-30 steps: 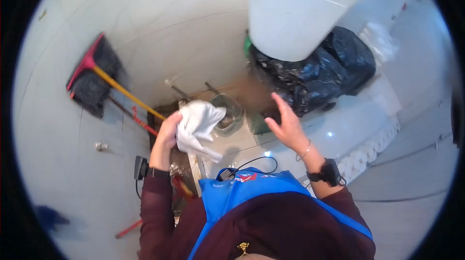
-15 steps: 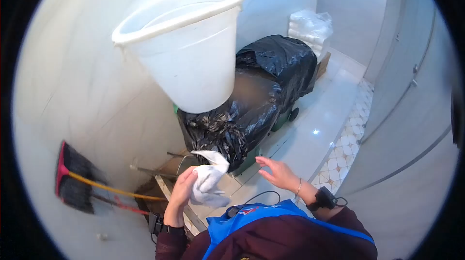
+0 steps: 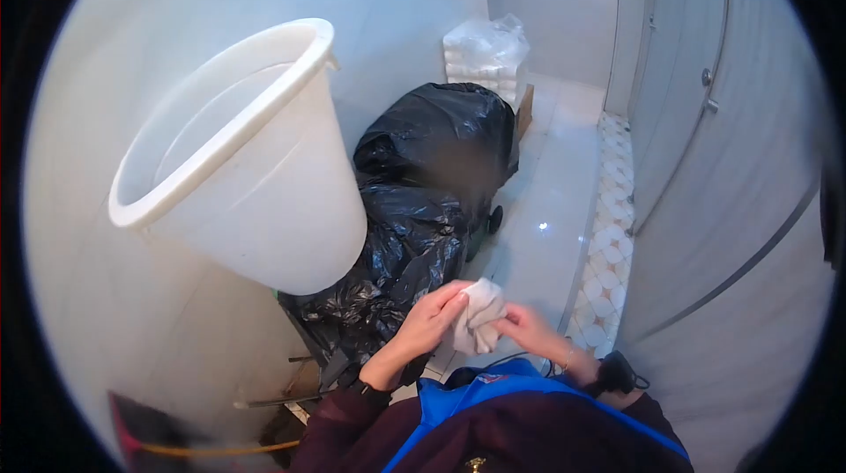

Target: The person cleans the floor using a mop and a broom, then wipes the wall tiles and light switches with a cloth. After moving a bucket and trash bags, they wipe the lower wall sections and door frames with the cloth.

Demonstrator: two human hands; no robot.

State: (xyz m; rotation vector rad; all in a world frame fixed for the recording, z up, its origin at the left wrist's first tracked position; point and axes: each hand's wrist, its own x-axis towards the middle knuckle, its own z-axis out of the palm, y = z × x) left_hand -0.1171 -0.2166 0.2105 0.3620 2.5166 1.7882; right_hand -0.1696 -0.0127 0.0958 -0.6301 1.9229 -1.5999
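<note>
A crumpled white cloth (image 3: 479, 318) is held in front of my body, between both hands. My left hand (image 3: 430, 323) pinches its left side, with the thumb and fingers closed on the fabric. On the opposite side, my right hand (image 3: 536, 334) has its fingers closed at the cloth's right edge; some fingertips are hidden behind the folds. Just beyond my hands lie black plastic bags (image 3: 414, 222) over a bin, and a large white plastic bucket (image 3: 264, 200) stands tilted on top of them.
A broom (image 3: 145, 424) leans at the lower left by the wall. Farther back are plastic-wrapped white stacks (image 3: 486, 59). To the right run the tiled floor (image 3: 551, 182), a patterned tile strip (image 3: 608, 235) and grey doors (image 3: 696, 173).
My right hand has come in from the side and now grips the cloth. My left hand and the cloth have moved right and slightly up in view. The camera has turned, shifting the surroundings left.
</note>
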